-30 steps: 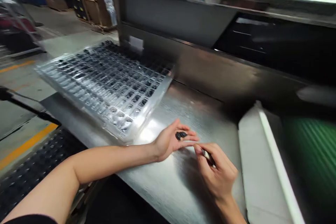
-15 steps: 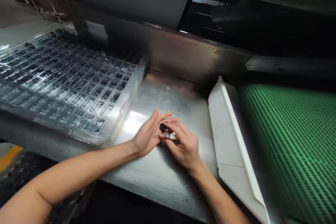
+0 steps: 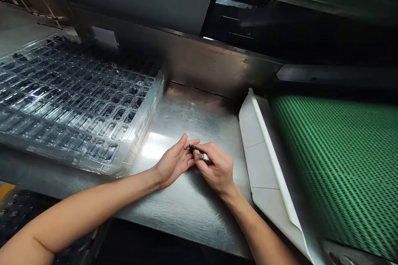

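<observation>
Over the metal table (image 3: 199, 109), my left hand (image 3: 174, 163) lies palm up with its fingers stretched out and apart, gripping nothing. Close by its fingertips, my right hand (image 3: 216, 168) pinches a small black part (image 3: 192, 148) between thumb and forefinger. A short tool with a pale handle (image 3: 205, 157) is also tucked in that hand; its kind is not clear. The black part is above or against the left fingers; whether it touches them cannot be made out.
Stacked clear plastic trays (image 3: 124, 149) at left hold many black parts in their pockets. A white divider (image 3: 263, 149) stands on the right, beside a green mesh conveyor belt (image 3: 345, 165). A metal wall (image 3: 211, 60) closes off the back.
The black part has turned and now shows a narrower side. The right fingers have closed in more around it and the pale tool. The view has shifted slightly.
</observation>
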Demonstrator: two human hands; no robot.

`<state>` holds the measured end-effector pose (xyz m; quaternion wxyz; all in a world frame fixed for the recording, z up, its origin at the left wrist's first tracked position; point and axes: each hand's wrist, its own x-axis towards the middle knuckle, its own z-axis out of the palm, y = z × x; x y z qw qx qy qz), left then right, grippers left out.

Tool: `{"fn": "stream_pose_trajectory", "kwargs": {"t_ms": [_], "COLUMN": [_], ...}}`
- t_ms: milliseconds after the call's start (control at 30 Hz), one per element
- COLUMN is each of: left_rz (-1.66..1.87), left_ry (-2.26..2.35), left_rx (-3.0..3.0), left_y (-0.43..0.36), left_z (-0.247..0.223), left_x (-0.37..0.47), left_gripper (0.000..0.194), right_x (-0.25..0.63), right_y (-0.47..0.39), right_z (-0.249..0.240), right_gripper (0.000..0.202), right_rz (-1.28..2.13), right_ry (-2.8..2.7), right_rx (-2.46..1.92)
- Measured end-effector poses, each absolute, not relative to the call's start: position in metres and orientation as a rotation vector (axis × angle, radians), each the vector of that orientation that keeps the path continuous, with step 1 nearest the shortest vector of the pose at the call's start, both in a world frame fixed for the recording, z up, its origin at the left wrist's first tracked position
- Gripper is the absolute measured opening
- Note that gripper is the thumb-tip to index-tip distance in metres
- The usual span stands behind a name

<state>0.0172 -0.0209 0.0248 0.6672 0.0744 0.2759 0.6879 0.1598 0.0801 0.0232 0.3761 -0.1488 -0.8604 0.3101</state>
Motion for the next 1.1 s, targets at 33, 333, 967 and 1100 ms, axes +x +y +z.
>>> {"fn": "stream_pose_trajectory", "kwargs": {"t_ms": [33, 333, 967, 1100], "left_rz": [1.563, 1.534, 1.556, 1.578], "left_ry": [0.621, 0.802, 0.979, 1.018], "left_rx": [0.174, 0.251, 0.487, 0.521], "left_y": [-0.020, -0.023, -0.020, -0.020], "left_z": [0.025, 0.036, 0.036, 0.037], "left_x": [0.017, 0.014, 0.012, 0.011], "left_gripper": [0.042, 0.038, 0.048, 0.051], "right_x": [0.160, 0.164, 0.166, 0.166], "right_y": [0.081, 0.093, 0.095, 0.094], "right_z": [0.025, 0.036, 0.041, 0.042], "right_gripper": [0.014, 0.027, 0.033, 0.032], "right_rz": [0.844, 1.267, 1.500, 1.509], "right_ry": [-2.164, -1.921, -1.778, -1.784], "right_rx": [-0.434, -0.763, -0.758, -0.748]}}
